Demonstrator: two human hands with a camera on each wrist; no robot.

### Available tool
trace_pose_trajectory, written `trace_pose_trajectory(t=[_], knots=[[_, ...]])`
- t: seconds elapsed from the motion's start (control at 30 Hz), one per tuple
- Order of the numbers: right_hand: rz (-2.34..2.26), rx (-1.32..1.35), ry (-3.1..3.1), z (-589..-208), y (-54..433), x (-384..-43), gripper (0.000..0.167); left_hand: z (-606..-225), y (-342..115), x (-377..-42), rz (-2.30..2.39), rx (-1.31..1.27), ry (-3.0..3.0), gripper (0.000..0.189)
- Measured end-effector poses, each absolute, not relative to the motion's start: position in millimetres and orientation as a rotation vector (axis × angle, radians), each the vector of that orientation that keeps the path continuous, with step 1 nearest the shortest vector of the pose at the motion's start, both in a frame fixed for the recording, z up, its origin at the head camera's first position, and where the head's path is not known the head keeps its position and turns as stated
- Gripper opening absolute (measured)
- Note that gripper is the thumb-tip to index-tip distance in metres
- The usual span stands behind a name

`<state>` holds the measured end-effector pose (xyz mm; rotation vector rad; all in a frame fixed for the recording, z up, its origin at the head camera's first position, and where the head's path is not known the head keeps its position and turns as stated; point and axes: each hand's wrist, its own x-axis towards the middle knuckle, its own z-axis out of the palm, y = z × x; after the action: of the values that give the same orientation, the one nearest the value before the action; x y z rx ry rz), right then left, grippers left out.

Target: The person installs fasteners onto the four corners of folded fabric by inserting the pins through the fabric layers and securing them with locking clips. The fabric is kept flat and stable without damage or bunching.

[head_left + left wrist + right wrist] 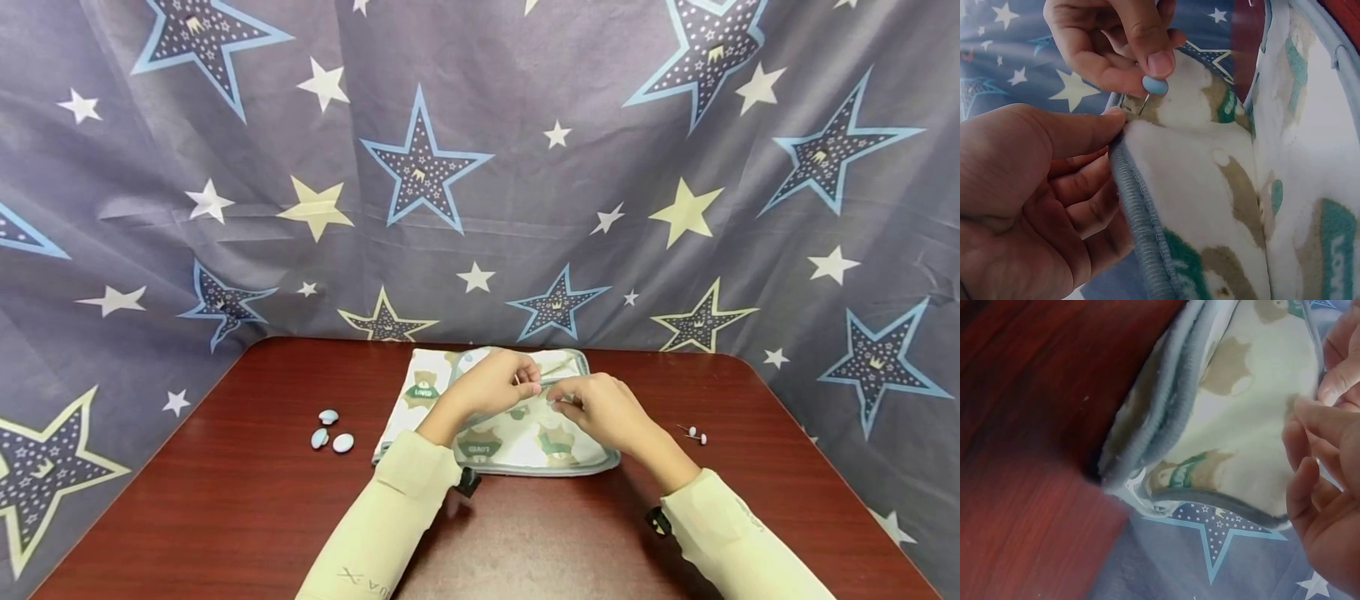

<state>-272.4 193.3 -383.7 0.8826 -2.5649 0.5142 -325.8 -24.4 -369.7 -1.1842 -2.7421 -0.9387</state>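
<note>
A folded cloth with bear prints and a grey-blue bound edge lies on the table under both hands. My left hand pinches a bit of the cloth's edge between thumb and finger, plain in the left wrist view. Between its thumb and fingertips, my right hand holds a pin by its rounded blue head. The pin's thin metal shaft slants down to the cloth beside the left fingertips; whether its tip has entered the fabric I cannot tell. In the right wrist view, the pin is hidden behind the fingers.
Several small pale-blue and white mushroom-shaped caps lie on the table left of the cloth. To the right are two pins with round pale heads. A star-patterned curtain hangs behind the reddish-brown table.
</note>
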Motion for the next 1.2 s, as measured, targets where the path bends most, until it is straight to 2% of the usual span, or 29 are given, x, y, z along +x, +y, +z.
trace_pose_trajectory(t=[0.27,0.83,1.2], knots=[[0.510,0.817,-2.475,-388,187,-275,0.012,-367,-24,-323,-0.939,-1.176,-2.751,0.009],[0.443,0.930,-2.221,-394,184,-286,0.018,-364,-28,-324,-0.908,-1.152,-2.749,0.008],[0.461,0.997,-2.247,-391,189,-291,0.016,-359,-29,-322,-0.909,-1.168,-2.757,0.007]])
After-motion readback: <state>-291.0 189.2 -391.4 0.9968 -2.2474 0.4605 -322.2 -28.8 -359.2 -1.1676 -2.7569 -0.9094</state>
